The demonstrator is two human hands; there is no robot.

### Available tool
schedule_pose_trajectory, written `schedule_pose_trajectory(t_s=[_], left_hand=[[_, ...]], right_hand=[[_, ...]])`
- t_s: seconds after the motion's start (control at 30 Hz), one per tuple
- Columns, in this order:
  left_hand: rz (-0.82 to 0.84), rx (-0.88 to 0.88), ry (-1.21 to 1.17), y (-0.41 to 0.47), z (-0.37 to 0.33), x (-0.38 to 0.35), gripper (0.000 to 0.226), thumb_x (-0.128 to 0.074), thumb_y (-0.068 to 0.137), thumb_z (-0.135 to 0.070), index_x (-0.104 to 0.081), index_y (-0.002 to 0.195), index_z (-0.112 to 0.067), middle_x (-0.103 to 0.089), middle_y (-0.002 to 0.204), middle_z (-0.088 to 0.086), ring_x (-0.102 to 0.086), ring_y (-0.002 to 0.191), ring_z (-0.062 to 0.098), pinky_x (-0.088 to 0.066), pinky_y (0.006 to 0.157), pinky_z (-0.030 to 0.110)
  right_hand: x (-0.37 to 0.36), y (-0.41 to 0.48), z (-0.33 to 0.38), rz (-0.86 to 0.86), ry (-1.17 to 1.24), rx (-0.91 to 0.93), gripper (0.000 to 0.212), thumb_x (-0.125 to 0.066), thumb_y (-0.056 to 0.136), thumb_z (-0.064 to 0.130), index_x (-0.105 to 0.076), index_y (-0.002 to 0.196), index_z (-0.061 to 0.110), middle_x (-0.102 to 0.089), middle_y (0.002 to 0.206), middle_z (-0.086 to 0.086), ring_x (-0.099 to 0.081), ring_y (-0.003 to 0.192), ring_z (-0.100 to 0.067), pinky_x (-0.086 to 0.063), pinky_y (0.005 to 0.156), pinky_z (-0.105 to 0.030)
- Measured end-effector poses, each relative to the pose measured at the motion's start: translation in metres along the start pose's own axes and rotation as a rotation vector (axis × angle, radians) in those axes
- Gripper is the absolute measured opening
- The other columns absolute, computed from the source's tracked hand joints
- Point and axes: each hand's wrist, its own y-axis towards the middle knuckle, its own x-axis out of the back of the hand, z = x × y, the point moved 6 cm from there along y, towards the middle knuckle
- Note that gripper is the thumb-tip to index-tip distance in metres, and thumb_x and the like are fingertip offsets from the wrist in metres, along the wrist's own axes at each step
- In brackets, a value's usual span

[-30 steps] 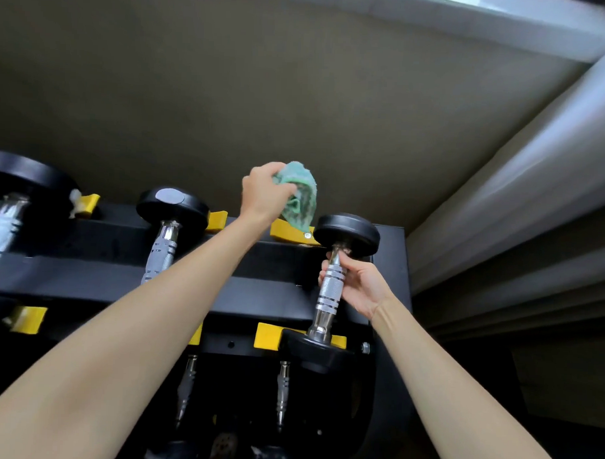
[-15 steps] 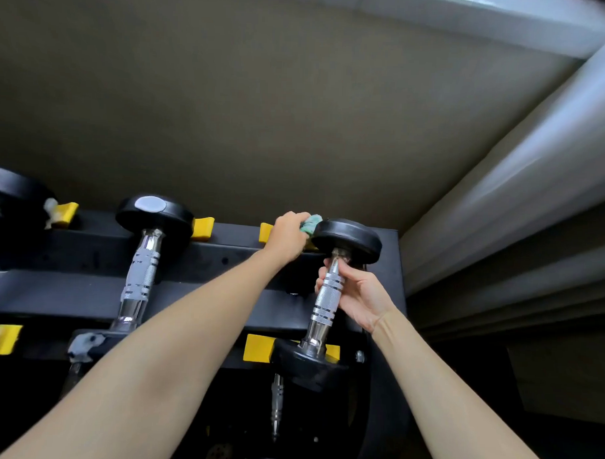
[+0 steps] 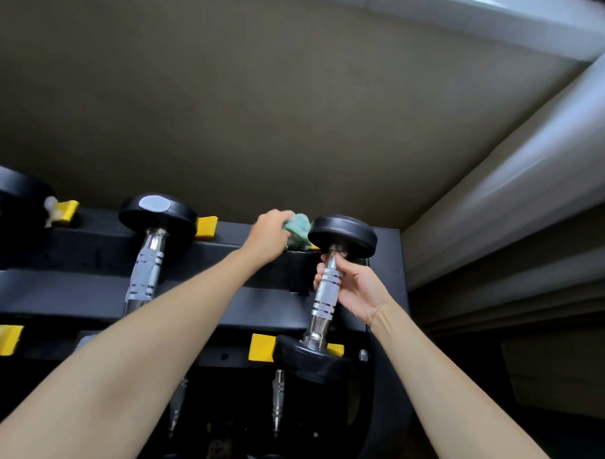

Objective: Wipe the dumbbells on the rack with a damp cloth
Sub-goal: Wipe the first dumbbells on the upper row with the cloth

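Observation:
The rightmost dumbbell [image 3: 326,292], with a chrome handle and black round heads, lies on the top tier of a black rack [image 3: 86,290]. My right hand [image 3: 355,288] grips its handle just below the far head. My left hand [image 3: 268,236] holds a bunched green cloth [image 3: 299,229] against the left side of that far head [image 3: 342,234]. Another dumbbell [image 3: 149,255] lies to the left, partly behind my left forearm, and a third one's head [image 3: 11,191] shows at the far left edge.
Yellow saddle blocks [image 3: 261,348] line the rack's rails. More dumbbell handles [image 3: 278,403] show on a lower tier in the dark. A beige wall [image 3: 264,107] stands behind the rack and pale curtains [image 3: 518,202] hang close on the right.
My left hand has come down with the cloth from above the rack to the side of the right dumbbell's far head. My right hand stays on the handle.

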Motion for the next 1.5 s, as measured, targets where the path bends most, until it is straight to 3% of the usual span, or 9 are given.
schedule_pose_trajectory(t_s=[0.23, 0.43, 0.57, 0.63, 0.7, 0.9, 1.07, 1.33, 1.5], left_hand=[[0.281, -0.124, 0.127, 0.002, -0.014, -0.025, 0.032, -0.044, 0.093, -0.001, -0.058, 0.121, -0.008, -0.053, 0.117, 0.020, -0.047, 0.114, 0.035, -0.034, 0.091, 0.033], [0.238, -0.325, 0.207, -0.011, -0.020, -0.029, 0.055, -0.041, 0.088, 0.011, -0.049, 0.135, -0.015, -0.050, 0.123, 0.013, -0.043, 0.108, 0.031, -0.028, 0.088, 0.024], [0.200, -0.557, 0.364, -0.030, -0.016, -0.020, 0.055, -0.046, 0.071, 0.021, -0.059, 0.118, -0.006, -0.055, 0.111, 0.019, -0.050, 0.094, 0.035, -0.046, 0.079, 0.045], [0.190, -0.601, 0.419, -0.034, 0.002, -0.013, 0.058, -0.053, 0.059, 0.023, -0.058, 0.108, -0.008, -0.059, 0.101, 0.019, -0.055, 0.087, 0.037, -0.053, 0.064, 0.046], [0.171, -0.618, 0.469, -0.039, 0.011, -0.001, 0.064, -0.057, 0.057, 0.022, -0.051, 0.108, -0.016, -0.059, 0.101, 0.017, -0.051, 0.088, 0.032, -0.055, 0.062, 0.042], [0.184, -0.343, 0.515, -0.041, 0.017, 0.031, 0.049, -0.044, 0.081, 0.006, -0.053, 0.126, -0.011, -0.047, 0.120, 0.009, -0.042, 0.106, 0.027, -0.042, 0.089, 0.040], [-0.204, 0.015, 0.259, -0.038, 0.029, 0.075, 0.044, -0.042, 0.081, 0.006, -0.055, 0.120, -0.007, -0.048, 0.113, 0.017, -0.044, 0.105, 0.035, -0.038, 0.087, 0.039], [-0.217, 0.139, 0.130, -0.047, 0.036, 0.077, 0.038, -0.045, 0.080, 0.002, -0.058, 0.114, -0.009, -0.049, 0.109, 0.017, -0.048, 0.103, 0.035, -0.033, 0.077, 0.031], [-0.195, 0.214, 0.004, -0.062, 0.035, 0.074, 0.033, -0.052, 0.078, -0.001, -0.062, 0.107, -0.012, -0.054, 0.102, 0.011, -0.051, 0.093, 0.031, -0.035, 0.073, 0.028]], right_hand=[[0.003, 0.001, 0.000, -0.009, -0.011, 0.007, 0.027, -0.055, 0.078, 0.020, -0.056, 0.098, 0.000, -0.057, 0.074, -0.008, -0.059, 0.061, -0.016, -0.055, 0.067, -0.030], [0.009, -0.005, 0.003, -0.009, 0.012, 0.035, 0.024, -0.053, 0.080, 0.019, -0.056, 0.096, 0.001, -0.056, 0.076, -0.009, -0.057, 0.063, -0.017, -0.054, 0.068, -0.031], [0.010, -0.006, 0.003, -0.018, 0.007, 0.039, 0.023, -0.053, 0.081, 0.019, -0.056, 0.096, 0.002, -0.055, 0.076, -0.009, -0.058, 0.063, -0.017, -0.052, 0.070, -0.032], [0.007, -0.005, 0.002, -0.015, -0.003, 0.033, 0.023, -0.053, 0.080, 0.019, -0.055, 0.095, 0.002, -0.055, 0.075, -0.008, -0.058, 0.062, -0.017, -0.052, 0.070, -0.031], [0.001, -0.003, 0.001, -0.003, -0.023, 0.021, 0.022, -0.053, 0.081, 0.019, -0.055, 0.094, 0.002, -0.056, 0.072, -0.008, -0.057, 0.061, -0.016, -0.054, 0.068, -0.030], [-0.018, 0.011, -0.007, -0.030, -0.126, -0.046, 0.018, -0.043, 0.097, 0.018, -0.053, 0.094, 0.003, -0.058, 0.065, -0.007, -0.057, 0.057, -0.016, -0.052, 0.066, -0.030], [-0.027, 0.025, -0.013, -0.064, -0.155, -0.096, 0.021, -0.044, 0.098, 0.020, -0.053, 0.092, 0.002, -0.055, 0.070, -0.011, -0.059, 0.051, -0.016, -0.056, 0.058, -0.027], [-0.032, 0.025, -0.011, -0.068, -0.203, -0.124, 0.017, -0.046, 0.098, 0.019, -0.051, 0.097, 0.002, -0.056, 0.072, -0.012, -0.061, 0.056, -0.017, -0.058, 0.061, -0.027], [-0.034, 0.017, -0.006, -0.083, -0.455, -0.105, 0.026, -0.042, 0.100, 0.026, -0.051, 0.104, 0.001, -0.062, 0.085, -0.013, -0.065, 0.074, -0.018, -0.055, 0.066, -0.028]])
